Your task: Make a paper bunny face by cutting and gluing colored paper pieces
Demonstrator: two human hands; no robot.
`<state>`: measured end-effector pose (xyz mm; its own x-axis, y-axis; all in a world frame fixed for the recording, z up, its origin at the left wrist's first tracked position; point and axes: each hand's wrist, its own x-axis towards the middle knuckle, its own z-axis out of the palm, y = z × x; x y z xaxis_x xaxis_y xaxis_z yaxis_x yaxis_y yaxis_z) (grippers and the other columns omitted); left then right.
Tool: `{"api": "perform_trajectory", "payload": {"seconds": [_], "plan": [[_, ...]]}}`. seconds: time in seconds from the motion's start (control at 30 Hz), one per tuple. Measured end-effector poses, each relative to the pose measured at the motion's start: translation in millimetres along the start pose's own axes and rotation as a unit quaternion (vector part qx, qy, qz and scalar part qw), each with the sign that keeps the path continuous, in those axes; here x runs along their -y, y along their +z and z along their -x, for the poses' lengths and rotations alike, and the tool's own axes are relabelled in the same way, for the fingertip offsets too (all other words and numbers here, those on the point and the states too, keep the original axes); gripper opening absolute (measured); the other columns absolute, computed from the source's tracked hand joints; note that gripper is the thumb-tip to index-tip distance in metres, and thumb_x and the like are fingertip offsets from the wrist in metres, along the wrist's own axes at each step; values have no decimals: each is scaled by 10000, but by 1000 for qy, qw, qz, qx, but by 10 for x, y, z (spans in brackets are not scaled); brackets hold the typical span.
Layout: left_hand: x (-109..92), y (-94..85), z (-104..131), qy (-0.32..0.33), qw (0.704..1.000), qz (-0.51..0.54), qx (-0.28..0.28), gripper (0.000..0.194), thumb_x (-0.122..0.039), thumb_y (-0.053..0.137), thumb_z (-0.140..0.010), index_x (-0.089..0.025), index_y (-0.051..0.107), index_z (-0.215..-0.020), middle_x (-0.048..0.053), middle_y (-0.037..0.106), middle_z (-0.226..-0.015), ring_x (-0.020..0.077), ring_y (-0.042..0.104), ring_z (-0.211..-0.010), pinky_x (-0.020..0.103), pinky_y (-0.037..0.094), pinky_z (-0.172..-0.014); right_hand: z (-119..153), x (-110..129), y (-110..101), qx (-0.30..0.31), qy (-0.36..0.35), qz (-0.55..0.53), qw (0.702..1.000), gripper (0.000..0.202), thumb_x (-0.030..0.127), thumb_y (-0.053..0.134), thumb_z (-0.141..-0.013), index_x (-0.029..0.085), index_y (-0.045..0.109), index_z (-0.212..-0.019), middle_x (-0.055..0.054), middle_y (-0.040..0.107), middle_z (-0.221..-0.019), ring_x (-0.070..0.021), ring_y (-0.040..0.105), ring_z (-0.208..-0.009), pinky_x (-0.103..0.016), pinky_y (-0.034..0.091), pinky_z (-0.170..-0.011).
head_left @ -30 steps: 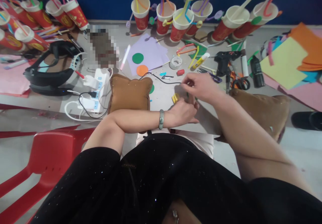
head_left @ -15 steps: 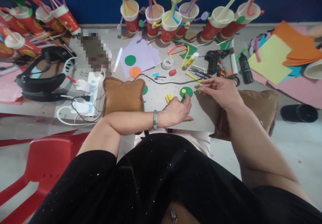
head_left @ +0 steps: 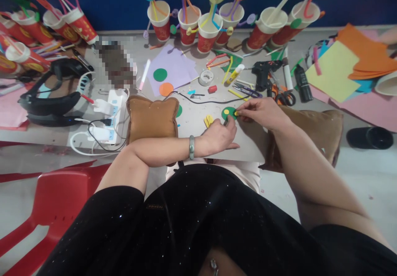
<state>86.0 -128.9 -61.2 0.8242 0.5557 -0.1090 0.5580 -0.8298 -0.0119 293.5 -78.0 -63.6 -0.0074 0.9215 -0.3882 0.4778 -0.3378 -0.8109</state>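
Observation:
A green paper oval point(head_left: 230, 116) lies on the table between my hands, with a yellow paper dot point(head_left: 226, 112) on its left part. My right hand point(head_left: 260, 114) pinches a second small yellow paper dot point(head_left: 236, 113) at the oval's right edge. Against the oval's lower edge rest the fingertips of my left hand point(head_left: 219, 137), its thumb stretched out to the side, apart from the fingers. Just beyond this hand lie several yellow paper pieces point(head_left: 208, 121), partly covered by it.
Brown cushions point(head_left: 152, 118) flank the work area. Behind lie a tape roll point(head_left: 206, 77), a glue stick point(head_left: 235, 75), a black glue gun point(head_left: 262, 75), scissors point(head_left: 284, 97) and a black cable. Red paper cups point(head_left: 209, 38) with paper-faced straw figures line the back. A power strip point(head_left: 116, 116) sits left.
My right hand has moved left and slightly down, bringing the yellow dot from beside the green oval onto its right edge. My left hand has stayed almost still.

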Motion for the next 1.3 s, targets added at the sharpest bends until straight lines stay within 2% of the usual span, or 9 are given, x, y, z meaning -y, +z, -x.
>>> {"api": "perform_trajectory", "payload": {"seconds": [0.13,0.33,0.57,0.77,0.97,1.1,1.2,1.3], "plan": [[5,2,-4,2,1000,-1,8,766,-632,441,-1097,-26,601,-1539,350,539,-1604,298,735,-990,419,527,-909,-63,-19,-16,1,-18,75,997,286,463,946,-740,216,815,-797,-18,711,-643,-157,618,-590,-296,520,-570],[8,-46,-1,2,1000,3,23,751,-625,417,-1106,-36,613,-1527,350,508,-1633,293,739,-992,422,525,-923,-130,1,7,-2,-41,104,994,339,522,916,-730,205,802,-776,-15,692,-631,-161,600,-612,-310,493,-613],[15,-56,-20,5,999,15,40,761,-612,397,-1115,-34,547,-1587,355,404,-1710,283,727,-988,435,507,-929,-115,44,28,-9,-33,105,994,224,405,905,-736,200,822,-769,-11,710,-635,-155,597,-607,-304,483,-620],[29,-55,-23,2,999,23,39,753,-621,410,-1110,-47,553,-1576,365,356,-1736,285,731,-983,425,495,-899,-116,55,32,-11,-50,122,991,237,430,909,-732,211,820,-754,-17,729,-660,-173,627,-638,-317,504,-664],[44,-81,-26,-2,998,36,49,719,-624,423,-1107,-69,574,-1537,362,349,-1741,289,743,-990,427,496,-920,-113,52,62,-23,-53,115,992,88,265,882,-744,203,820,-742,-15,755,-696,-183,657,-669,-316,511,-687],[39,-72,-24,-4,998,34,46,721,-631,432,-1103,-74,569,-1541,357,356,-1741,295,746,-997,428,499,-917,-104,59,95,-30,-51,105,993,88,223,871,-726,218,783,-733,6,723,-665,-173,639,-639,-313,517,-667],[39,-58,-22,-4,998,40,40,718,-624,443,-1103,-63,578,-1529,364,356,-1737,308,748,-1029,428,504,-914,-74,50,109,-43,-45,84,994,129,196,851,-727,220,744,-794,17,682,-648,-164,616,-613,-320,531,-669],[42,-48,-26,-4,998,49,42,721,-616,453,-1103,-62,560,-1551,363,354,-1738,323,745,-1074,429,508,-921,7,3,98,-63,-45,74,994,160,198,797,-763,222,726,-904,-5,701,-712,-184,641,-639,-360,570,-716]]}}
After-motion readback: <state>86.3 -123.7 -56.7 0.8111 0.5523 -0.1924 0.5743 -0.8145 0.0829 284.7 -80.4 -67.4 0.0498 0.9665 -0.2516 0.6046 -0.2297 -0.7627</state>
